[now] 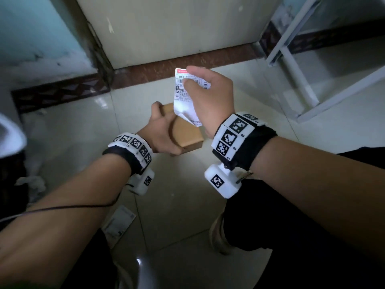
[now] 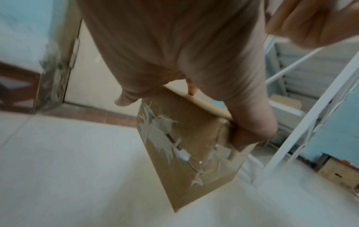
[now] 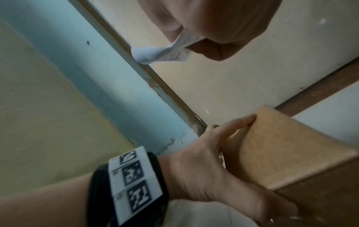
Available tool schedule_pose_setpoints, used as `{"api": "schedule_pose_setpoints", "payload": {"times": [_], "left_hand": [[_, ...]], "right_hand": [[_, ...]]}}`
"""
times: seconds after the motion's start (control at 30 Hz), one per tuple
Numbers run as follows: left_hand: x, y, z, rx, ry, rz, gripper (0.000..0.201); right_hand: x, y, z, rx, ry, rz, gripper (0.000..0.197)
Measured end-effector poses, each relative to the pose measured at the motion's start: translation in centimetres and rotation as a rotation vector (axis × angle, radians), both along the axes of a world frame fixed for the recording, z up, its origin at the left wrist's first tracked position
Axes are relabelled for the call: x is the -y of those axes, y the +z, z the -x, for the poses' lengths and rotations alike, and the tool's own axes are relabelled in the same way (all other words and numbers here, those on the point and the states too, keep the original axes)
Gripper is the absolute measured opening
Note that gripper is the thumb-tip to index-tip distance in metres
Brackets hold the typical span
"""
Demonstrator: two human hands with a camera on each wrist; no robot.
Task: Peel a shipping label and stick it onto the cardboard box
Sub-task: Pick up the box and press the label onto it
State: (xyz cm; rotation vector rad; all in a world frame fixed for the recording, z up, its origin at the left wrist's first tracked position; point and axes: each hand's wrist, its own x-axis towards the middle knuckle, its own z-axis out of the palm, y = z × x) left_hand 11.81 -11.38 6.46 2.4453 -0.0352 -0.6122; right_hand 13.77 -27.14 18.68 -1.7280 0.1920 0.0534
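My left hand [image 1: 164, 130] grips a small brown cardboard box [image 1: 186, 135] above the tiled floor, fingers on its far edge and thumb on the near side. In the left wrist view the cardboard box [image 2: 186, 147] shows torn white paper scraps on its underside. My right hand [image 1: 205, 94] holds a white shipping label [image 1: 183, 88] upright above the box, pinched between thumb and fingers; its lower corner curls. In the right wrist view the shipping label [image 3: 174, 50] hangs from the right hand [image 3: 209, 29], with the left hand [image 3: 217, 161] gripping the cardboard box [image 3: 281, 153] below.
A cream door [image 1: 177, 28] with a brown threshold [image 1: 177, 67] stands ahead. A white metal frame [image 1: 302, 69] is at the right. A flat white sheet [image 1: 118, 224] lies on the floor by my knee. Crumpled paper [image 1: 33, 184] lies at the left.
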Motion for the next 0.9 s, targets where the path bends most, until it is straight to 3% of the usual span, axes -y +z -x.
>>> {"api": "schedule_pose_setpoints", "payload": {"times": [0.07, 0.27, 0.4, 0.5, 0.7, 0.9], "left_hand": [[-1.0, 3.8, 0.7, 0.081, 0.006, 0.019, 0.111], [-4.4, 14.7, 4.2, 0.300, -0.030, -0.064, 0.131], [-6.0, 19.6, 7.7, 0.374, -0.037, -0.016, 0.131], [-6.9, 21.2, 10.1, 0.432, -0.037, 0.030, 0.135], [-8.1, 20.5, 12.5, 0.437, 0.057, 0.107, 0.171], [-8.1, 20.0, 11.8, 0.419, 0.049, 0.190, 0.171]], "right_hand": [[-1.1, 1.8, -0.5, 0.027, -0.015, -0.045, 0.029], [-3.7, 8.8, 0.2, 0.133, 0.043, -0.216, 0.024], [-4.9, 11.7, 2.4, 0.156, 0.147, -0.293, 0.026], [-5.4, 12.4, 4.6, 0.143, 0.221, -0.329, 0.025], [-5.8, 12.2, 6.7, 0.148, 0.317, -0.255, 0.026], [-5.2, 12.6, 6.3, 0.172, 0.314, -0.245, 0.027]]}}
